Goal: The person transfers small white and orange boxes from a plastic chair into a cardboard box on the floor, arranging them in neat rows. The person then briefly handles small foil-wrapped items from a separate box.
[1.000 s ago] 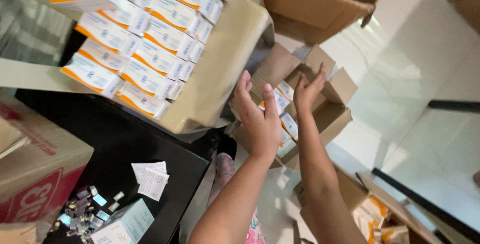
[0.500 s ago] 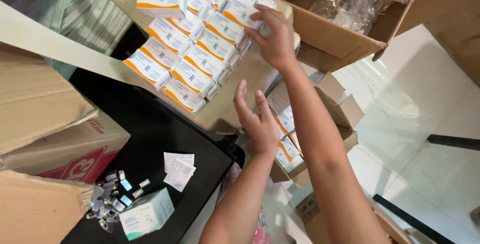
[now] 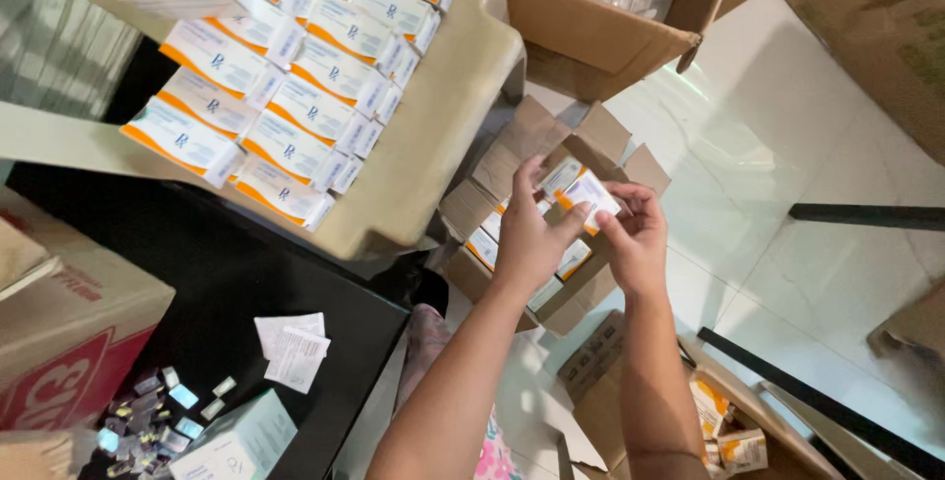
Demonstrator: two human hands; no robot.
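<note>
Fingers (image 3: 579,222) around small white-orange carton (image 3: 591,192)

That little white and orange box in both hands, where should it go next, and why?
Probably down into the open brown cardboard carton right below. Both the left hand and the right hand hold the small white and orange box directly above it, and similar boxes already sit inside. So lowering it beside them looks like the natural small move, though that is only a guess.

head cam | looks steeply down from above | close over forearms | single view, nothing shared
</note>
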